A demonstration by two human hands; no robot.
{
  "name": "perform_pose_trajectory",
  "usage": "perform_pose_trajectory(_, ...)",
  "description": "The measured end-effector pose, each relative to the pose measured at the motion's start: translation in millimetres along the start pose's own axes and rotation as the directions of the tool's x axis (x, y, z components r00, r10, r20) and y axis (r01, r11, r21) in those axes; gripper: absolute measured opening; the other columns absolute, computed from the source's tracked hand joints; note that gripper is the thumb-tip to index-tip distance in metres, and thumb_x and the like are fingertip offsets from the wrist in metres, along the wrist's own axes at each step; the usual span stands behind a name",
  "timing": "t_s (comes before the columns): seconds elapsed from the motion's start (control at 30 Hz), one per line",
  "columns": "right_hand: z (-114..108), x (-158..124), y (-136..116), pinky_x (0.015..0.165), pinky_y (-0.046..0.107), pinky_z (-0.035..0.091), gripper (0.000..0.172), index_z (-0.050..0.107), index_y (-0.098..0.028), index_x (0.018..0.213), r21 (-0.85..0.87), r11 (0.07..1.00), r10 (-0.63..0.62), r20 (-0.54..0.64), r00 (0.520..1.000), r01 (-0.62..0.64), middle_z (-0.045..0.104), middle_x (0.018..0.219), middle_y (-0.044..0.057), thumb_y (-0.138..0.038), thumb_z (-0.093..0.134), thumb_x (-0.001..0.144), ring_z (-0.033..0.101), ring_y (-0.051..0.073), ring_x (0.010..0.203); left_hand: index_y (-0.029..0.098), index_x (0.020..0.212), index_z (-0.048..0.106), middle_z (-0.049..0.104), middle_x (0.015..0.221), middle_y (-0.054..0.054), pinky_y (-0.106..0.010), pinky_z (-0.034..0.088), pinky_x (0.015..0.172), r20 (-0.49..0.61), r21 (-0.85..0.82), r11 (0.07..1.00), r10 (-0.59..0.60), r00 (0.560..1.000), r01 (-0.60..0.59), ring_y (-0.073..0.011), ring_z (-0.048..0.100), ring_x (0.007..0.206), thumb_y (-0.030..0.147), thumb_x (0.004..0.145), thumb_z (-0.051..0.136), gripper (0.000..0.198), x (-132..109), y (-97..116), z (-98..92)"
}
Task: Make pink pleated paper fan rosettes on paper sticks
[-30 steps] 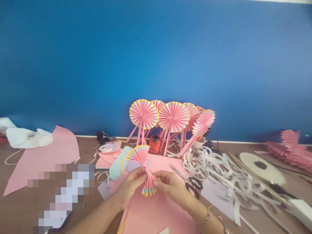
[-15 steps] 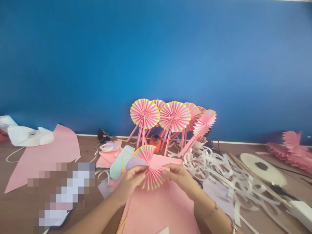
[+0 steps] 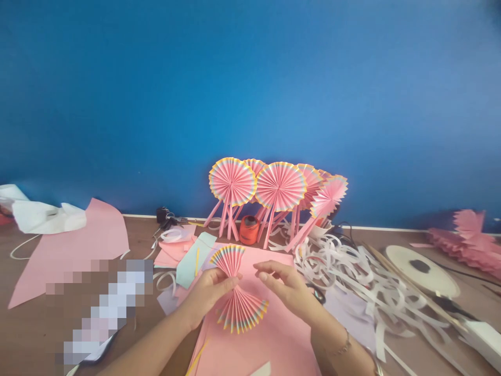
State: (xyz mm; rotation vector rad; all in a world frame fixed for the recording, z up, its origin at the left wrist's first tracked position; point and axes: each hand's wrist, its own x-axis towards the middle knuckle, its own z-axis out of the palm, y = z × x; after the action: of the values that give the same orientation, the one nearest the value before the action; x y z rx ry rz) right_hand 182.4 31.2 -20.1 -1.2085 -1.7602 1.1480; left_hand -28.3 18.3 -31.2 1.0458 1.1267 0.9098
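A pleated pink paper fan with a yellow and pale blue edge spreads above and below its pinched middle. My left hand grips that middle between thumb and fingers. To its right, my right hand is apart from the fan, with thumb and fingers parted and nothing between them. Under both hands lies a stack of pink paper sheets. Behind them, several finished round paper fans on pink paper sticks lean against the blue wall.
Curled white paper strips pile up on the right, beside a pale round disc. An orange roll stands before the round fans. Coloured paper scraps and a large pink sheet lie to the left.
My right hand has let go of the fan's edge. The fan has turned and come lower in my left hand, its lower half swinging out to the right.
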Motion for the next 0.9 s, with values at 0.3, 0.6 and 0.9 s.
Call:
perform_pose_trajectory(0.3, 12, -4, -9, 0.067, 0.03, 0.044, 0.027, 0.06, -0.018, 0.077, 0.217, 0.976, 0.033, -0.137, 0.99, -0.002, 0.061, 0.075, 0.002, -0.045, 0.065, 0.078, 0.054, 0.016, 0.071, 0.013, 0.085, 0.072, 0.071, 0.083, -0.006, -0.031, 0.046, 0.075, 0.338, -0.037, 0.999, 0.006, 0.941, 0.007, -0.0207, 0.062, 0.082, 0.035, 0.069, 0.075, 0.028, -8, -3, 7.9)
perform_pose_trajectory(0.6, 6, -3, -5, 0.059, 0.025, 0.037, 0.026, 0.054, -0.018, 0.07, 0.273, 0.955, 0.135, -0.05, 0.99, -0.117, 0.053, 0.068, -0.002, -0.039, 0.069, 0.072, 0.046, 0.011, 0.061, 0.014, 0.077, 0.069, 0.071, 0.076, -0.004, -0.027, 0.043, 0.072, 0.021, -0.109, 0.993, 0.046, 0.999, -0.044, -0.017, 0.06, 0.074, 0.041, 0.067, 0.076, 0.029, 1, -4, 0.3)
perform_pose_trajectory(0.9, 11, -2, -9, 0.06, 0.027, 0.04, 0.023, 0.055, -0.019, 0.076, 0.293, 0.944, 0.15, 0.024, 0.988, -0.15, 0.06, 0.069, 0.0, -0.039, 0.065, 0.074, 0.052, 0.014, 0.064, 0.015, 0.079, 0.068, 0.07, 0.079, -0.005, -0.029, 0.042, 0.078, -0.029, -0.164, 0.983, 0.074, 0.997, -0.077, -0.019, 0.06, 0.079, 0.04, 0.073, 0.07, 0.025, 0, 0, -0.1)
